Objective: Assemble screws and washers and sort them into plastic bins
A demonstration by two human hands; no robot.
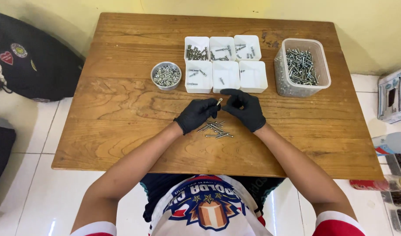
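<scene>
Both my hands wear black gloves and meet over the middle of the wooden table [121, 131]. My left hand [196, 114] pinches a small silver bolt [219, 101] upright between its fingertips. My right hand [246, 108] hovers right beside it, fingers curled close to the bolt's head; whether it touches the bolt I cannot tell. A small pile of loose silver bolts [215, 129] lies on the table just under my hands.
Six white square trays [257, 78] sit in two rows behind my hands, some holding bolts. A round metal bowl of nuts [166, 76] stands to their left. A clear plastic tub of bolts [302, 67] stands at the right. A black bag [30, 57] lies on the floor left.
</scene>
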